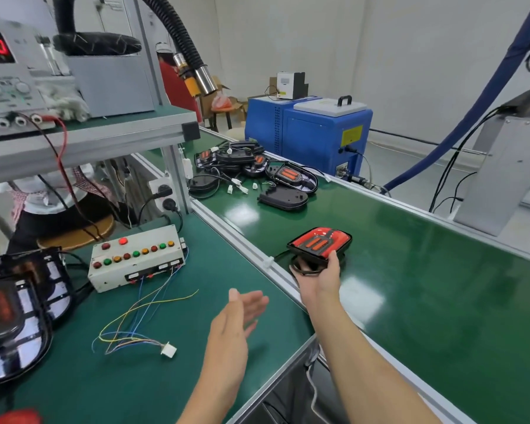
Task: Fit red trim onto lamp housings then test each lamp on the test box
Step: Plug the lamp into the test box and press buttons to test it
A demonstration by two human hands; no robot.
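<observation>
The right hand point(322, 275) grips the near edge of a lamp point(318, 244) fitted with red trim, resting on the green conveyor belt point(410, 270) beside the counter point(172, 347). The left hand point(236, 325) hovers over the counter, fingers straight and loose, holding nothing. The test box point(135, 258) sits on the counter, its wires ending in a white plug point(168, 350). More lamp housings point(251, 166) lie piled farther up the belt.
</observation>
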